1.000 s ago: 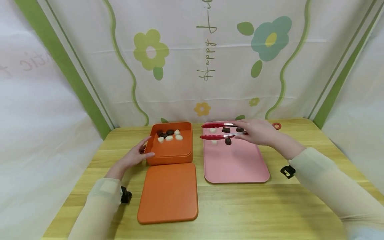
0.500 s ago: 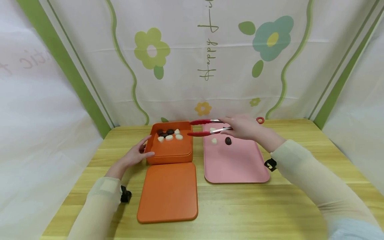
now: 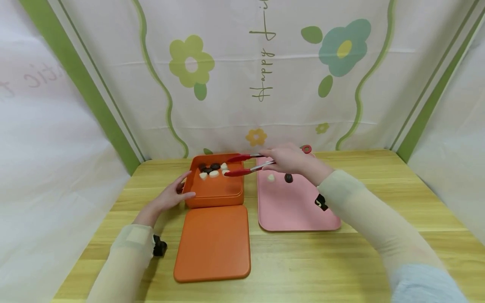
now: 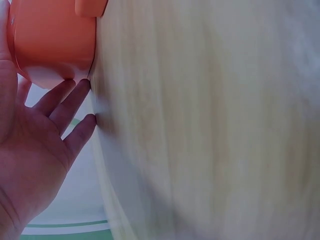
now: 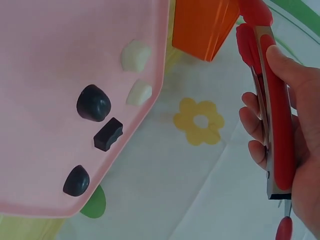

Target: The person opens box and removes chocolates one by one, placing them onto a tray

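Observation:
My right hand grips red-tipped metal tongs from above. Their two arms stand apart, the red tips over the right side of the orange box, with no piece visible between them. Inside the box, dark chocolates and white chocolates lie grouped toward the back. My left hand rests on the box's left side, fingers nearly straight; in the left wrist view its fingertips meet the orange wall. Two white pieces and three dark chocolates lie on the pink tray.
A flat orange lid lies on the wooden table, directly in front of the box. The pink tray stands to the right of the box, a narrow gap between them. A flower-printed cloth hangs behind the table.
My right hand has carried the tongs leftward from above the pink tray until the tips overlap the box. The left hand, box and lid have stayed in place.

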{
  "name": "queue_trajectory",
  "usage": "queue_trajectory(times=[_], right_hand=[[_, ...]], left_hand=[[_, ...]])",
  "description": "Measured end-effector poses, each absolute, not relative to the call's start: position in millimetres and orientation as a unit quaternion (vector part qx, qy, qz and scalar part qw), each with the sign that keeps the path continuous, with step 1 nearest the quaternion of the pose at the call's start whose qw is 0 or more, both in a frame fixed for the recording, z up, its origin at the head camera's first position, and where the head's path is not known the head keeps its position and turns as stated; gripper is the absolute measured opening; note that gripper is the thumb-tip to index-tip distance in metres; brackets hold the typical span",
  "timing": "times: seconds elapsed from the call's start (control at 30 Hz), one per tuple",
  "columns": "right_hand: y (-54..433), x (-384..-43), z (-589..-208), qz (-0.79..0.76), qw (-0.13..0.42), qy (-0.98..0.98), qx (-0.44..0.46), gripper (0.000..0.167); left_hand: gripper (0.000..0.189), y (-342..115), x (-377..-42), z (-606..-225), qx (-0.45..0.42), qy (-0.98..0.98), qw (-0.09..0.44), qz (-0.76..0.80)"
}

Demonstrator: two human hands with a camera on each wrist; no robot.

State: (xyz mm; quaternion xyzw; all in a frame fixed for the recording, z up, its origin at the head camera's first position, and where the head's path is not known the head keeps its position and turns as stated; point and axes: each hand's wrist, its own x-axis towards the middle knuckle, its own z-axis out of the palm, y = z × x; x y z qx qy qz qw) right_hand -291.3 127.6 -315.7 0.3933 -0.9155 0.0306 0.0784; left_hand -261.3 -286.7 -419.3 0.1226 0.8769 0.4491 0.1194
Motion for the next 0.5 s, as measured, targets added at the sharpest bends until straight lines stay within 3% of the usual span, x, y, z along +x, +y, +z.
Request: queue_trajectory(times=[0.5], right_hand=[[95, -310, -322, 0.036, 0.028, -0.920, 0.389, 0.047]], left_hand=[[0.086, -286, -262, -420, 0.125, 0.878, 0.110, 0.449]])
